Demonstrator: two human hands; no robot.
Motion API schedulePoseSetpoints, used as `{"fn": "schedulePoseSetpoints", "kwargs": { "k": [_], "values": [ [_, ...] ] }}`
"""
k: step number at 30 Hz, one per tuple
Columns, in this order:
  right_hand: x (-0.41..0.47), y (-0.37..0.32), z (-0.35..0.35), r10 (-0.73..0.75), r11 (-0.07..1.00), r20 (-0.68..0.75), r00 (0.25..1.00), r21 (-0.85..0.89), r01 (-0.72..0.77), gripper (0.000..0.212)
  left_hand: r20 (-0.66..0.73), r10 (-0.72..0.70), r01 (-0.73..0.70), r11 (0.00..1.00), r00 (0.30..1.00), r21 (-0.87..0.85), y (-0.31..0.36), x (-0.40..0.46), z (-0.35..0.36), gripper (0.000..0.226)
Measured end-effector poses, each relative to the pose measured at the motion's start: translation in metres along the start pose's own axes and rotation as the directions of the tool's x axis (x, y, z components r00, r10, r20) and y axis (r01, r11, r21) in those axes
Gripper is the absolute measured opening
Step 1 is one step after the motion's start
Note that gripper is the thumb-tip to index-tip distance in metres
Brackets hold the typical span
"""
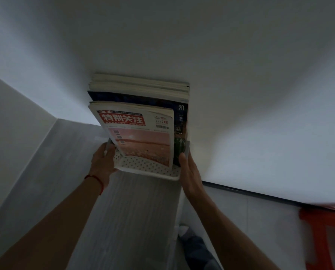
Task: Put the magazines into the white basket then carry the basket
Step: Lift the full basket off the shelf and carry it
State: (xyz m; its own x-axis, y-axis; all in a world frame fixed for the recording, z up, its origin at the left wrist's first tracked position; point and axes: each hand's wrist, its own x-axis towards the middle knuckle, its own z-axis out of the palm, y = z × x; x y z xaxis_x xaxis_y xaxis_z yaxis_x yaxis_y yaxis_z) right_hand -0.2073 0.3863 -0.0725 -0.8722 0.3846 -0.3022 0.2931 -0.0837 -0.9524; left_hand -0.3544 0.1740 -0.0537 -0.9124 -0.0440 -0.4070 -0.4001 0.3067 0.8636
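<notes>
The white basket [150, 170] is being gripped at its side edges by the left hand [102, 159] and right hand [190, 170], magazines [141, 131] standing inside, pressed near the wall [240, 75]; open floor [135, 221] is lying below.

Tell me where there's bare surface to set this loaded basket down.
Bare white tabletop lies right of and beyond the magazines in the white basket, held by the left hand and right hand. The near-right edge, by the red chair, is tighter.
</notes>
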Motion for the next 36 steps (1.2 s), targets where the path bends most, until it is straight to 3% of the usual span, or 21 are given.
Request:
{"fn": "schedulePoseSetpoints", "kwargs": {
  "k": [7, 13, 18, 36],
  "values": [
    [0.003, 0.0, -0.002, -0.002, 1.0, -0.017, 1.0, 0.031, 0.002, 0.029, 0.057, 0.031, -0.033, 0.999, 0.998, 0.041, 0.003, 0.003, -0.001, 0.019],
    [0.012, -0.008, 0.008, 0.074, 0.974, -0.109, 0.991, 0.22, -0.049, 0.05, 0.082, 0.031, -0.031, 1.0, 0.996, -0.002, 0.01, 0.006, 0.0, 0.025],
    [0.013, -0.008, 0.016, 0.087, 0.993, -0.233, 0.968, 0.1, -0.065, 0.05, 0.083, 0.024, -0.022, 1.0, 0.996, -0.021, 0.009, 0.002, 0.0, 0.024],
    [0.019, -0.006, 0.011, 0.049, 0.994, -0.181, 0.982, 0.103, -0.031, 0.047, 0.133, -0.002, 0.005, 1.0, 0.991, -0.019, 0.013, 0.007, -0.004, 0.028]
  ]
}}
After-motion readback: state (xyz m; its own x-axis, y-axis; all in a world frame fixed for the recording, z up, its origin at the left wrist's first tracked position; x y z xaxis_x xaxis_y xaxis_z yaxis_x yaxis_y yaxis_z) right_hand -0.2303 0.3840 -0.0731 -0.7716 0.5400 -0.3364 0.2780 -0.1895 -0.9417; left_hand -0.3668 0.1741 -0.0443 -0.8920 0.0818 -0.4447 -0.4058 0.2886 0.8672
